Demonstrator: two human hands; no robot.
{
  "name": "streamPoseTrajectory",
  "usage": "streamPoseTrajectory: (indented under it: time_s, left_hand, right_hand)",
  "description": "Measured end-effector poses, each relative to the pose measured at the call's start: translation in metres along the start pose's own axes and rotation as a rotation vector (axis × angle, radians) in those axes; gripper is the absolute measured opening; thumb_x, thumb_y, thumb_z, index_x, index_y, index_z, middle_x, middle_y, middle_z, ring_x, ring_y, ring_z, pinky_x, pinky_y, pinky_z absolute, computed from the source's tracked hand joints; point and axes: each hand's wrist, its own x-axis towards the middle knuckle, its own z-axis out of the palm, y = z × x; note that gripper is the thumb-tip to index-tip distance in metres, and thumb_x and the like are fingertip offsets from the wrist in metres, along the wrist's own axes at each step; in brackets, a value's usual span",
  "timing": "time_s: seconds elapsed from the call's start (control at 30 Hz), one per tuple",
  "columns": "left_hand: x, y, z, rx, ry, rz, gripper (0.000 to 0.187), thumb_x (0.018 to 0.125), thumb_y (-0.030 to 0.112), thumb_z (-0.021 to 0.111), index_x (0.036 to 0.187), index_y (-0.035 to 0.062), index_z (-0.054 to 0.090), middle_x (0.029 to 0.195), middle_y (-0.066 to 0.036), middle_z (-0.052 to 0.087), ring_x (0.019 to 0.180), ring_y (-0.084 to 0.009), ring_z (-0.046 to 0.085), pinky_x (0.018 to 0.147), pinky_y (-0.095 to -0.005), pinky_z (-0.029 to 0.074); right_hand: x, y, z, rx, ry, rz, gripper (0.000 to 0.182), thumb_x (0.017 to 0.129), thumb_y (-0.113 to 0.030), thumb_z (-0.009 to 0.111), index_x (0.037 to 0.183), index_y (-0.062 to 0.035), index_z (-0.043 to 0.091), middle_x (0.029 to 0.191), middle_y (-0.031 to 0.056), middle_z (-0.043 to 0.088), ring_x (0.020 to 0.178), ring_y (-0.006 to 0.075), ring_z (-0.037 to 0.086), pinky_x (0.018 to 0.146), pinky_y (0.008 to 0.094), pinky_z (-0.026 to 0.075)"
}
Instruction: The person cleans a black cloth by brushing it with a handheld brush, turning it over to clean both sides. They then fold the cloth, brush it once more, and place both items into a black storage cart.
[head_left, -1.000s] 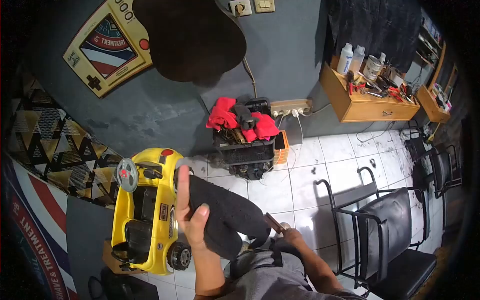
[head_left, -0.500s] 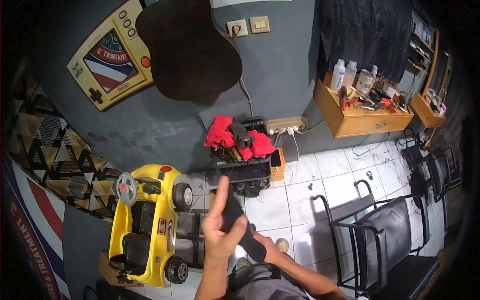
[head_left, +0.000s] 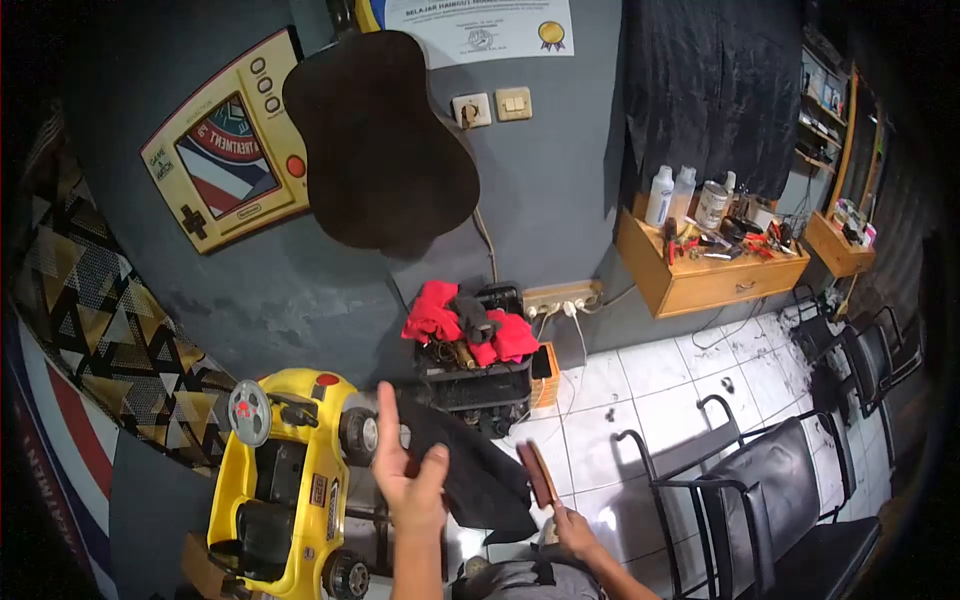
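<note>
At the lower centre, my left hand (head_left: 412,480) is raised with its index finger stretched up and its thumb apart. A dark cloth (head_left: 465,470) hangs just right of it, its upper edge beside my fingers; whether the hand grips it is hidden. My right hand (head_left: 572,528) is closed around the handle of a brown brush (head_left: 537,474), which points up and to the left beside the cloth.
A yellow toy car (head_left: 325,480) stands at the left. Ahead is a black cart (head_left: 470,390) with red cloths (head_left: 432,312). Black chairs (head_left: 770,480) stand at the right, below a wooden drawer shelf (head_left: 720,285) with bottles and tools. A guitar-shaped object (head_left: 380,140) hangs ahead.
The dark cloth has opened out and hangs wider. My right hand has moved right, and the brush has come into sight. My left hand is slightly further left. The view has tilted up.
</note>
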Motion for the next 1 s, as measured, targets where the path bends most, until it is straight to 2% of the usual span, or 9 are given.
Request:
streamPoseTrajectory:
  time_s: [0.1, 0.23, 0.4, 0.57, 0.67, 0.77, 0.8, 0.9, 1.0]
  left_hand:
    - [-0.008, -0.024, -0.004, 0.075, -0.126, -0.111, 0.083, 0.069, -0.015, 0.049, 0.144, 0.0021, 0.017, 0.114, -0.002, 0.045, 0.087, -0.0075, 0.050, 0.072, -0.0184, 0.042]
    - [-0.011, -0.034, 0.010, 0.052, -0.242, -0.111, 0.081, 0.070, -0.013, 0.046, 0.144, 0.0011, 0.015, 0.120, -0.004, 0.043, 0.090, -0.0086, 0.049, 0.079, -0.0194, 0.041]
    - [0.002, -0.023, 0.013, -0.055, -0.168, 0.007, 0.083, 0.068, -0.006, 0.049, 0.144, -0.0012, 0.015, 0.132, -0.008, 0.039, 0.104, -0.0125, 0.049, 0.087, -0.0202, 0.038]
    - [0.018, 0.005, 0.008, -0.126, 0.114, 0.098, 0.084, 0.063, -0.009, 0.039, 0.144, 0.0046, 0.020, 0.109, -0.004, 0.053, 0.076, -0.0066, 0.050, 0.067, -0.0165, 0.042]
    - [0.016, -0.001, 0.000, -0.103, 0.184, 0.130, 0.084, 0.063, -0.011, 0.039, 0.144, 0.0051, 0.021, 0.104, -0.001, 0.049, 0.076, -0.0069, 0.048, 0.068, -0.0173, 0.042]
    - [0.010, -0.028, -0.009, 0.010, 0.198, 0.092, 0.086, 0.063, -0.014, 0.039, 0.144, 0.0048, 0.021, 0.108, -0.001, 0.044, 0.080, -0.0068, 0.046, 0.067, -0.0182, 0.043]
    - [0.007, -0.037, -0.010, 0.083, 0.181, 0.101, 0.086, 0.063, -0.014, 0.040, 0.144, 0.0044, 0.019, 0.106, -0.001, 0.044, 0.080, -0.0067, 0.046, 0.067, -0.0179, 0.042]
    - [-0.003, -0.051, 0.005, 0.178, 0.115, 0.056, 0.086, 0.062, -0.017, 0.038, 0.144, 0.0058, 0.024, 0.104, 0.002, 0.044, 0.072, -0.0034, 0.044, 0.057, -0.0138, 0.037]
    - [-0.006, -0.047, 0.025, 0.171, 0.056, 0.040, 0.085, 0.063, -0.014, 0.039, 0.144, 0.0057, 0.023, 0.103, 0.001, 0.046, 0.076, -0.0077, 0.048, 0.067, -0.0172, 0.042]
  right_hand:
    - [-0.031, -0.075, 0.000, 0.506, -0.080, -0.315, 0.050, 0.097, -0.047, 0.027, 0.068, -0.0097, 0.043, 0.053, -0.0036, 0.033, 0.044, 0.0075, 0.031, 0.041, 0.0249, 0.025]
    - [-0.068, -0.138, 0.003, 0.524, -0.242, -0.503, 0.034, 0.098, -0.034, 0.035, 0.083, -0.0062, 0.045, 0.062, -0.0025, 0.042, 0.048, 0.0070, 0.039, 0.043, 0.0234, 0.034]
    - [0.019, -0.022, 0.050, -0.379, -0.127, -0.676, 0.025, 0.091, -0.022, 0.043, 0.108, -0.0068, 0.052, 0.074, 0.0133, 0.060, 0.060, 0.0310, 0.060, 0.055, 0.0430, 0.048]
    - [0.090, 0.168, 0.041, -0.819, -0.242, -0.372, 0.036, 0.093, -0.032, 0.038, 0.116, -0.0094, 0.054, 0.082, 0.0216, 0.063, 0.075, 0.0392, 0.062, 0.069, 0.0479, 0.050]
    - [0.093, 0.181, 0.028, -0.704, -0.223, 0.013, 0.059, 0.093, -0.048, 0.030, 0.093, 0.0007, 0.063, 0.093, 0.0263, 0.063, 0.092, 0.0362, 0.062, 0.077, 0.0456, 0.048]
    - [0.043, 0.061, 0.004, -0.289, -0.058, -0.107, 0.066, 0.093, -0.054, 0.026, 0.085, 0.0020, 0.061, 0.083, 0.0248, 0.064, 0.081, 0.0354, 0.063, 0.071, 0.0433, 0.048]
    - [0.036, 0.030, 0.006, -0.009, -0.034, -0.139, 0.057, 0.096, -0.049, 0.030, 0.077, -0.0007, 0.055, 0.062, 0.0048, 0.053, 0.055, 0.0193, 0.051, 0.053, 0.0350, 0.042]
    - [-0.030, -0.096, -0.014, 0.486, -0.233, -0.192, 0.044, 0.098, -0.034, 0.030, 0.071, -0.0035, 0.045, 0.056, 0.0002, 0.040, 0.051, 0.0136, 0.041, 0.042, 0.0311, 0.032]
    - [-0.054, -0.133, 0.003, 0.118, -0.055, -0.812, 0.035, 0.096, -0.024, 0.029, 0.075, -0.0026, 0.045, 0.057, 0.0044, 0.042, 0.051, 0.0164, 0.041, 0.047, 0.0319, 0.036]
